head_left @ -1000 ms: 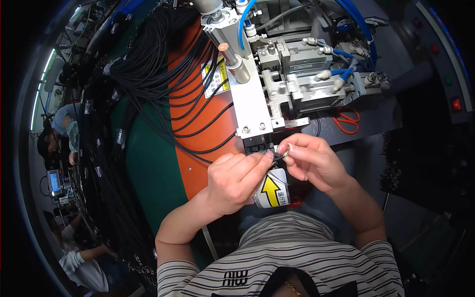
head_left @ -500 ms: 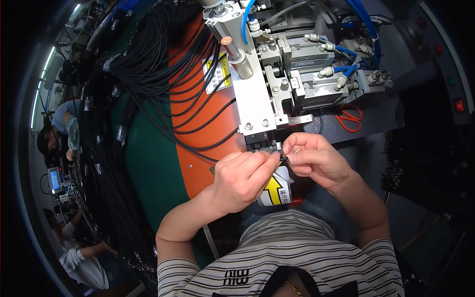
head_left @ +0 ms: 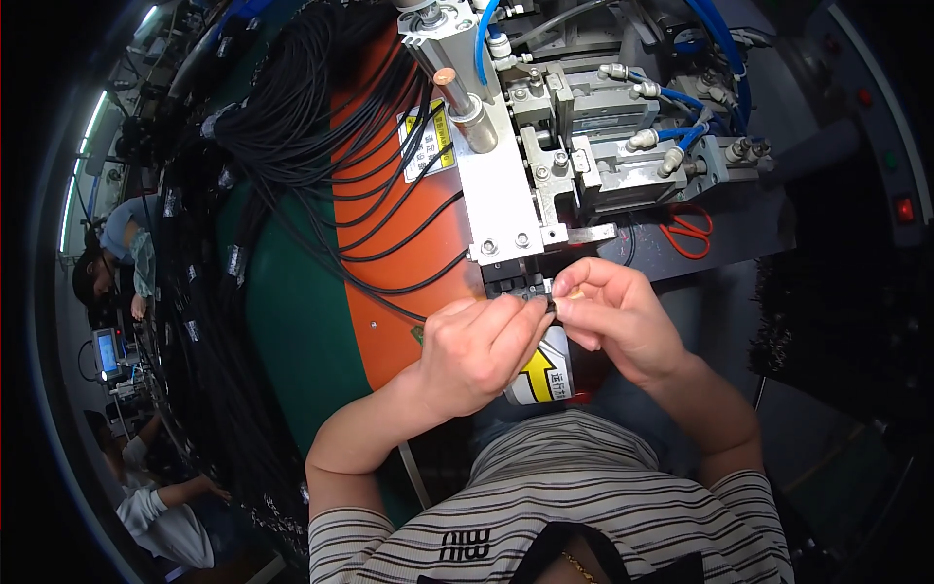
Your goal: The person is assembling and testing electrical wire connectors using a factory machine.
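Observation:
My left hand [head_left: 477, 348] is closed, fingers pressed together around a black cable [head_left: 394, 306] that runs in from the left; the gripped end is mostly hidden. Against its fingertips, my right hand [head_left: 623, 316] pinches with thumb and forefinger at the cable's end. What lies in that pinch is too small and covered to name. Both sets of fingertips are just in front of a small black fixture [head_left: 506, 275] at the near end of a metal machine [head_left: 501, 190].
Bundled black cables [head_left: 282, 127] spread over the orange mat [head_left: 404, 243] and green mat [head_left: 292, 302]. Red-handled scissors [head_left: 689, 232] lie right of the machine. Blue air hoses [head_left: 722, 49] curve behind. A yellow arrow label [head_left: 538, 378] is below my hands. Other people [head_left: 126, 248] work far left.
My right hand has shifted slightly left, closer to the left fingertips, and its fingers have changed position. My left hand stays nearly in place.

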`<control>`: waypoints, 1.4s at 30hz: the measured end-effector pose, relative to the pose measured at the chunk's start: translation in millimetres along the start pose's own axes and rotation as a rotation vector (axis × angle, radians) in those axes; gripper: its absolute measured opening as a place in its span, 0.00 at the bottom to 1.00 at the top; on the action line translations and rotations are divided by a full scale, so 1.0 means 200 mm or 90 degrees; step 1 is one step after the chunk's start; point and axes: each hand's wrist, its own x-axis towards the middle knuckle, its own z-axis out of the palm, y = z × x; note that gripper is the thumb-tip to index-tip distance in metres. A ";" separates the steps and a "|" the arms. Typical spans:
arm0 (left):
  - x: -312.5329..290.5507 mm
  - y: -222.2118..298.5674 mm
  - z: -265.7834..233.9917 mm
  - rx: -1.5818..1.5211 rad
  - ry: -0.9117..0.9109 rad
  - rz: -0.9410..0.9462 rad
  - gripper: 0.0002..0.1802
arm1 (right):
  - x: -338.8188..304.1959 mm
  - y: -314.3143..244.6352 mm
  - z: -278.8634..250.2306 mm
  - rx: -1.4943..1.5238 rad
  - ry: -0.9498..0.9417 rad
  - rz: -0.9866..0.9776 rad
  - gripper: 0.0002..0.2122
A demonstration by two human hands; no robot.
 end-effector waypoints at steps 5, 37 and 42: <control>0.01 0.03 -0.02 -0.292 0.024 -0.192 0.06 | -0.03 0.09 0.11 -0.636 0.105 -0.548 0.12; 0.02 -0.06 -0.08 -0.674 -0.206 -0.448 0.11 | 0.02 -0.06 -0.02 -0.485 -0.057 -0.300 0.06; 0.02 -0.06 -0.08 -0.705 -0.221 -0.466 0.09 | 0.04 -0.07 -0.04 -0.427 -0.069 -0.219 0.05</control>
